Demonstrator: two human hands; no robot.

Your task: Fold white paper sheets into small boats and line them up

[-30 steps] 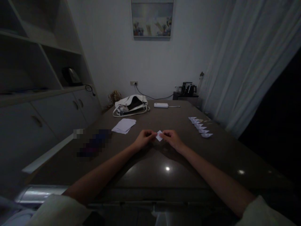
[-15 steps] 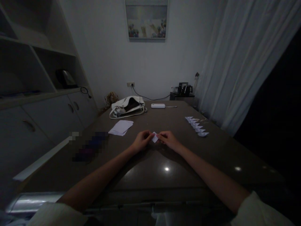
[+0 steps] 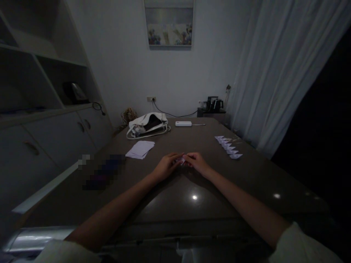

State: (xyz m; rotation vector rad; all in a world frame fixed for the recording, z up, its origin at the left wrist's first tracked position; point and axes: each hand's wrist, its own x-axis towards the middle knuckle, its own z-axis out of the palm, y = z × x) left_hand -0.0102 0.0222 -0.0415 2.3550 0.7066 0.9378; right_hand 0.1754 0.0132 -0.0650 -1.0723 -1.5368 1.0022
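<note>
Over the middle of the table [image 3: 175, 210], straight ahead of you, the small folded paper [image 3: 180, 159] sits between your two hands, right where the fingertips of both meet. It lies to the right of your left hand [image 3: 165, 166] and to the left of your right hand [image 3: 198, 163], so neither has to reach for it; the pale part that shows seems closest to your right thumb. Your fingers cover so much of it that you cannot tell its long axis from here, though one light edge slants between your thumbs, its right end pointing away from you. Whether it touches the tabletop or is held just above it is also hard to tell.

Your right hand has its thumb and forefinger drawn together in a pinch on the paper, with the other fingers curled in behind. Your left hand is looser: its fingers stretch along the far side, the thumb comes in on the near side, and only a narrow gap is left between them, with the paper seemingly caught at the tips.

Beyond your left hand and further left lies a loose stack of white sheets [image 3: 140, 149]. Well apart on your right, a row of paper boats [image 3: 229, 148] runs slantwise, its near end closest to you.
</note>
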